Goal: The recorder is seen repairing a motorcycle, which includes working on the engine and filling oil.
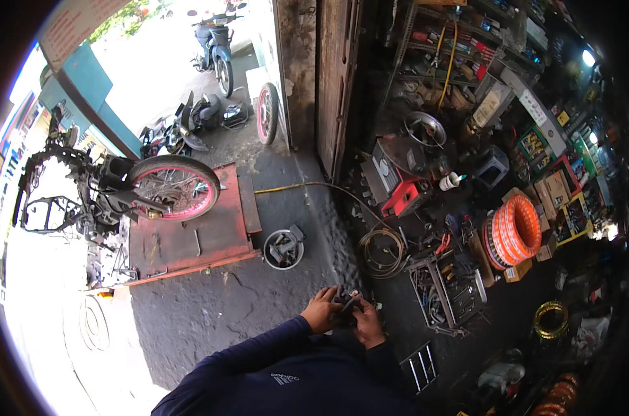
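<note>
Close in front of my body, both hands are together on a small dark part [343, 302], too small and dark to name. My left hand [319, 310] grips it from the left, fingers bent over it. My right hand [367, 324] is closed against its other side, thumb and fingers near its top. Between the hands the lower portion of the part is hidden. Beyond them on the floor stands a round metal basin [266, 251] with grey metal parts in it.
A stripped motorcycle frame with a pink-rimmed wheel [214, 208] stands on a red lift platform [169, 244] at left. To the right are a tool rack [435, 295], a coiled hose [383, 270], a red machine [404, 197] and wrapped orange tyres [519, 229]. A yellow hose [286, 187] crosses the floor.
</note>
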### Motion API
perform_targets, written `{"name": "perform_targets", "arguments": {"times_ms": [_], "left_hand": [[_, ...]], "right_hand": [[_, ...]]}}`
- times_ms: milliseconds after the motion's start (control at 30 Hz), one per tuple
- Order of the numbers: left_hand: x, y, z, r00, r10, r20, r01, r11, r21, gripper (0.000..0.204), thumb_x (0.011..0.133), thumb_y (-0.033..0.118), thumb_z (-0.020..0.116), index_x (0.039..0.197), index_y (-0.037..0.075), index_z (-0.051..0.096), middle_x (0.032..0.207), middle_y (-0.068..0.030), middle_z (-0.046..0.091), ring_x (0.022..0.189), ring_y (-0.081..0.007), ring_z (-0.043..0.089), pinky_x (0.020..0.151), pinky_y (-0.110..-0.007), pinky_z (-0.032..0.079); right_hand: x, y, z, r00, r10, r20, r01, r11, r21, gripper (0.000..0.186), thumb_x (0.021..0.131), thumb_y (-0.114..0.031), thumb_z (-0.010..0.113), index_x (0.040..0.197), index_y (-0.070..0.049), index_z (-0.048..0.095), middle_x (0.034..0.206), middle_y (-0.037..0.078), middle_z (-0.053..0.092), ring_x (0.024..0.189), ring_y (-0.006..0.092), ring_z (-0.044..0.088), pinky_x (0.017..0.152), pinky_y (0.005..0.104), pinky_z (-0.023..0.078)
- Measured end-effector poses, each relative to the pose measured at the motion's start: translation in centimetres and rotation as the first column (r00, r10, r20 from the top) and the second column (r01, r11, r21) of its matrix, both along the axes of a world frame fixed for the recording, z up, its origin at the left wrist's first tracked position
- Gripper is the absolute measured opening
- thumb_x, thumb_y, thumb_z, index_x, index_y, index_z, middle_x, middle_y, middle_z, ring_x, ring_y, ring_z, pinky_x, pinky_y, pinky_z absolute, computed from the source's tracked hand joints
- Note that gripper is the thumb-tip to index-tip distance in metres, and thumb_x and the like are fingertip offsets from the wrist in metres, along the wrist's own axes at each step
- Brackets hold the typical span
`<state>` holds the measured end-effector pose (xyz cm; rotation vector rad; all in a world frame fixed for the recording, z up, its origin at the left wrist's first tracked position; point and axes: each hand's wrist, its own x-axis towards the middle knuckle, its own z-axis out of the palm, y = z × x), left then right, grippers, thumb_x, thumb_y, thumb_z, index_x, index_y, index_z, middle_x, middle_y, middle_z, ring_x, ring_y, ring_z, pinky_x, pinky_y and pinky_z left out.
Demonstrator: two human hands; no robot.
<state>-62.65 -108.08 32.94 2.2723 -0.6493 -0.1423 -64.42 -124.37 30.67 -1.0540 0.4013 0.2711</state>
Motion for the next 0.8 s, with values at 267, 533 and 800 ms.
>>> {"name": "perform_targets", "arguments": {"times_ms": [267, 533, 800], "left_hand": [[21.5, -0.4, 6.0, 0.949, 0.004, -0.314, -0.118, 0.931, -0.345, 0.029, 0.08, 0.024, 0.064, 0.106, 0.011, 0.067, 0.127, -0.0208, 0.05, 0.114, -0.0379, 0.053, 0.095, -0.044, 0.043], [42.4, 5.5, 26.2, 0.861, -0.465, 0.206, 0.386, 0.861, 0.331, 0.017, 0.076, 0.024, 0.058, 0.079, 0.011, 0.067, 0.102, -0.0134, 0.06, 0.092, -0.0251, 0.056, 0.081, -0.04, 0.041], [61.1, 11.1, 33.4, 0.859, -0.394, 0.328, 0.284, 0.898, 0.335, 0.02, 0.073, 0.027, 0.057, 0.076, 0.009, 0.066, 0.079, -0.0069, 0.063, 0.078, -0.0227, 0.057, 0.074, -0.042, 0.043]], "right_hand": [[33.4, -8.9, 0.3, 0.965, 0.165, 0.206, -0.08, 0.927, -0.367, 0.027, 0.088, -0.034, 0.066, 0.093, -0.008, 0.065, 0.087, 0.0, 0.065, 0.08, 0.0091, 0.059, 0.073, 0.0286, 0.049], [64.2, -23.1, 2.8, 0.586, -0.807, -0.073, 0.657, 0.527, -0.539, 0.071, 0.084, -0.058, 0.059, 0.131, -0.006, 0.05, 0.106, 0.015, 0.064, 0.098, 0.0272, 0.062, 0.082, 0.0384, 0.053], [73.6, -8.5, 25.5, 0.789, -0.601, 0.13, 0.397, 0.336, -0.854, 0.049, 0.088, -0.045, 0.053, 0.126, -0.013, 0.051, 0.109, 0.008, 0.062, 0.1, 0.0212, 0.059, 0.084, 0.036, 0.049]]}}
